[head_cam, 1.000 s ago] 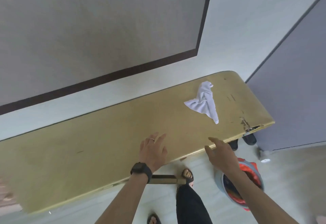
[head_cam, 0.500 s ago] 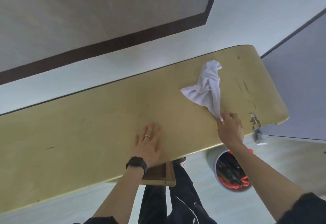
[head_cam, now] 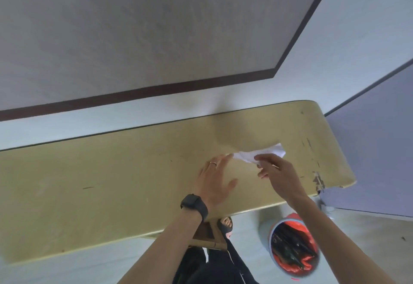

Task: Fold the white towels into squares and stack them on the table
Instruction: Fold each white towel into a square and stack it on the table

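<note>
Right hand [head_cam: 279, 174] is pinching the crumpled white towel [head_cam: 268, 151], which is lying bunched toward the right end of the yellow table [head_cam: 111, 183], while the left hand [head_cam: 214, 181] is resting flat, fingers straight, tips just at the cloth's left end. Spreading looks like the job now: the left should be pinning while the right is drawing a corner out, smoothing wrinkles before any fold so edges meet squarely.

no text, label, brand, number or sign can be read anywhere in view; the watch face is dark and blurred.
</note>
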